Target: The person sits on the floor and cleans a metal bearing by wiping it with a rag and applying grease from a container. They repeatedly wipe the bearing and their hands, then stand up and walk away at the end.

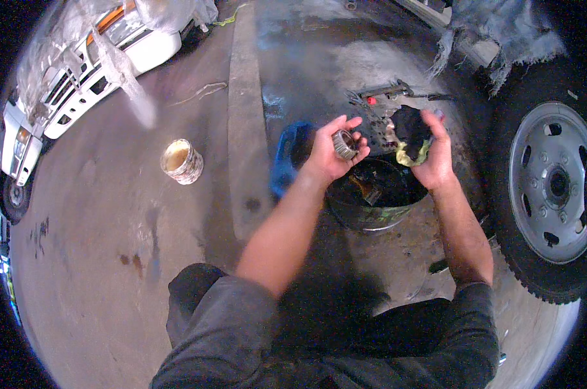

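Observation:
In my left hand (331, 155) rests a metal roller bearing (345, 144), ring-shaped, its rollers showing round the side and the fingers curled about it. My right hand (436, 155) grips a bunched cloth rag (410, 129), mostly black with a yellow-green edge. Both hands are held above a round dark tub (378, 219), the left over its left rim and the right over its right rim. Inside the tub a brush (366, 189) with brownish bristles lies in dark, wet-looking contents. The bearing and the rag are apart from each other.
A blue plastic container (284, 159) stands left of the tub. Tools (397, 87) lie on the floor beyond it. A stained white can (182, 161) stands farther left. A large truck wheel (552, 185) rises at the right, and a white vehicle (118, 61) at the far left.

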Motion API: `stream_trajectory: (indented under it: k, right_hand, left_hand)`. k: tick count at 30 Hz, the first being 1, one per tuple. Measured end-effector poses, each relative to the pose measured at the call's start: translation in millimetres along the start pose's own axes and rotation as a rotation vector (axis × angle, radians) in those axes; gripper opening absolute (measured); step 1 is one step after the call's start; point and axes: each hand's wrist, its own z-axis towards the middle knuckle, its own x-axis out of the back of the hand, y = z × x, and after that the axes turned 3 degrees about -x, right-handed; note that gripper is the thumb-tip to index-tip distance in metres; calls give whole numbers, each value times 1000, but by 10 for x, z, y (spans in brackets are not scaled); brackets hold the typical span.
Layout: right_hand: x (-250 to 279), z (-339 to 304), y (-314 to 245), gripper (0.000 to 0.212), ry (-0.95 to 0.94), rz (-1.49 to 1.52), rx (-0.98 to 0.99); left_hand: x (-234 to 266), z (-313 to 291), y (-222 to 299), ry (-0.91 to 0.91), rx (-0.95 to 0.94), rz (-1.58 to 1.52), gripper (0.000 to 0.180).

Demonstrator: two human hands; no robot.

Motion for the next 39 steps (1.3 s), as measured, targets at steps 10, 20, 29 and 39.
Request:
stream_trajectory:
  k: [10, 20, 29, 39]
  right_hand:
    - [-681, -419, 1273, 59, -157, -1438, 967]
    - [-932, -612, 1128, 47, -810, -1144, 746]
    - [-634, -362, 1240, 49, -783, -1635, 1009]
    - [-667, 67, 1054, 13, -319, -1329, 1358]
  left_hand:
    - [150, 5, -370, 245, -245, -111, 43]
    - [383, 207, -173, 594, 66, -26, 30]
    - [332, 288, -214, 689, -50, -97, 28]
    - [491, 137, -224, 560, -132, -252, 24]
